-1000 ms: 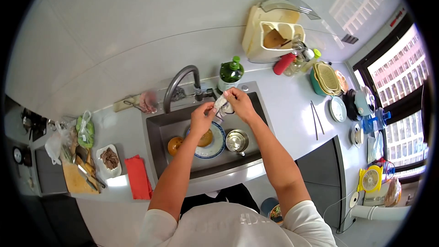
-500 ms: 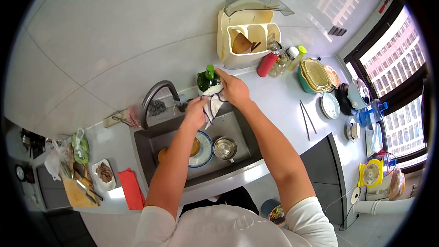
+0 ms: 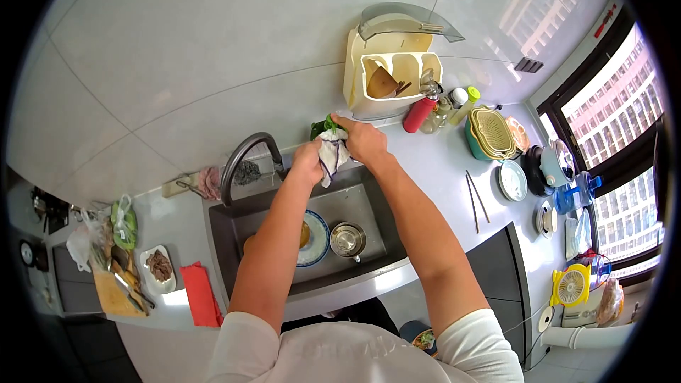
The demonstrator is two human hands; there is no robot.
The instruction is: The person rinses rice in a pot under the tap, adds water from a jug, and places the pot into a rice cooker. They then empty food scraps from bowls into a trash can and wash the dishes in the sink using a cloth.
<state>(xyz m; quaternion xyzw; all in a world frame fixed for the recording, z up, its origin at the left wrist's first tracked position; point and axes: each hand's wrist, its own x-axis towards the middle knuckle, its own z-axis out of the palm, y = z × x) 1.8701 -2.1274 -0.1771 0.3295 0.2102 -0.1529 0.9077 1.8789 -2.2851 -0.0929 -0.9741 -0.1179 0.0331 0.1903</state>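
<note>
A white cloth with dark edging (image 3: pixel 333 153) hangs between my hands above the back edge of the sink (image 3: pixel 372 206). My left hand (image 3: pixel 307 162) is closed on its left side. My right hand (image 3: pixel 365 142) is at the cloth's right side, closed on it, with a finger reaching to the green bottle (image 3: pixel 325 128). The bottle stands behind the cloth, mostly hidden. In the sink are a blue-rimmed plate (image 3: pixel 318 241) and a metal cup (image 3: pixel 347 240); my left forearm covers part of a brown bowl on the plate.
The grey faucet (image 3: pixel 237 159) arches over the sink's left part. A red cloth (image 3: pixel 201 294), a meat dish (image 3: pixel 159 269) and a cutting board with knives (image 3: pixel 117 291) lie left. Chopsticks (image 3: pixel 475 202), baskets (image 3: pixel 491 133) and a cutlery holder (image 3: pixel 394 78) stand or lie to the right.
Both hands have moved with the cloth from above the sink to the green bottle behind it. The cloth now hangs more spread out, and the view has shifted.
</note>
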